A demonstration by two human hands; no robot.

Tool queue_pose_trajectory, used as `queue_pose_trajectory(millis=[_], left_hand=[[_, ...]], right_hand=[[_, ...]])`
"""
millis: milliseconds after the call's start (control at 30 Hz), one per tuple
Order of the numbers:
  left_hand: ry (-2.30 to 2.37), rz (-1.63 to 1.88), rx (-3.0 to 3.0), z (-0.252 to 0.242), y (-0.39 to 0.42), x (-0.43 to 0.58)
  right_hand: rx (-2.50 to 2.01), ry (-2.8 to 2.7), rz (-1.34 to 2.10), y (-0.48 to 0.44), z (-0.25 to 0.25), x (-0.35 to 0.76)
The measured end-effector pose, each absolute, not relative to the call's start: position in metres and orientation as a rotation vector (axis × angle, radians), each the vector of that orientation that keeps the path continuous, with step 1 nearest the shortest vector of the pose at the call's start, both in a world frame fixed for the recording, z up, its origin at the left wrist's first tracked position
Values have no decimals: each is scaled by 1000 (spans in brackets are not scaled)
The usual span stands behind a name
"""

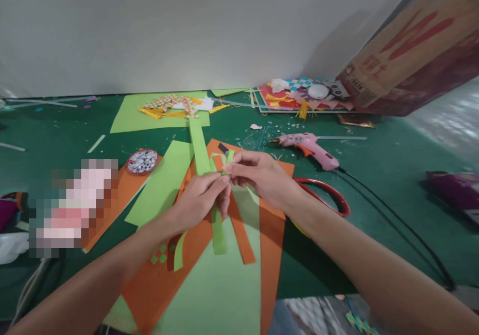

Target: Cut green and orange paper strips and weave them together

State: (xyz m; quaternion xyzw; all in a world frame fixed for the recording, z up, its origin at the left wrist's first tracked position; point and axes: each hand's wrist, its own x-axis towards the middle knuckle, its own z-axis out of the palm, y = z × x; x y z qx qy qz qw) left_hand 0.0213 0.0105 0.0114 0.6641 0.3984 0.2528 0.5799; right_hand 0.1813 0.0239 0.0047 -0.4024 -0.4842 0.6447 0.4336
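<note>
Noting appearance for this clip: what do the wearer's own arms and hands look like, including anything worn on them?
The left hand and right hand are ungloved, with no watch or bracelet visible. The left forearm and right forearm are bare; no sleeve shows.

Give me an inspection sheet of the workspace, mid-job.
Surface: green table, dotted with scraps.
Job's things: green strip and orange strip, lower ends loose, above a green sheet and an orange sheet.
Clutter: pink glue gun lying on the table; red loop handle, partly hidden; round dish of small pieces.
Hands: left hand and right hand meet, fingertips pinching a green paper piece.
Cables: black cord from the glue gun; pale cable at lower left.
Surroundings: pale wall behind; printed brown bag at right.
</note>
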Motion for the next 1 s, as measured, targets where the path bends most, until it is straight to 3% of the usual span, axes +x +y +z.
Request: queue_pose_trajectory(millis=[1000], left_hand=[[910, 594, 1538, 10, 11, 21]], right_hand=[[-1059, -1154, 1597, 24, 8, 181]])
